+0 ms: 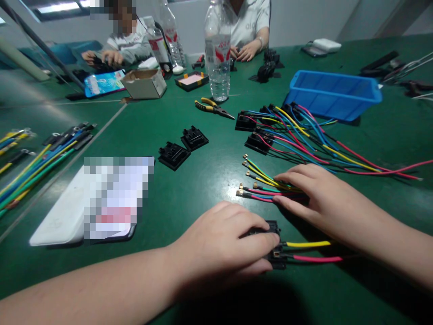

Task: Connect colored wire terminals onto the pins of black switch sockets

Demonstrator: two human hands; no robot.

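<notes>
My left hand (225,243) is closed over a black plastic connector block (275,255) near the table's front edge; a yellow wire (307,244) and a red wire (318,259) run out of the block to the right. My right hand (313,194) lies flat, fingers stretched out, on a loose bundle of coloured wires with brass terminals (257,185). Two bare black connector blocks (182,148) lie further up the table to the left.
Wired connector blocks with long coloured leads (287,135) lie before a blue plastic bin (333,94). Pliers (213,107), a water bottle (217,54) and a cardboard box (145,83) stand beyond. A white tablet (67,216) and more wires (37,167) are at left. Two other people sit opposite.
</notes>
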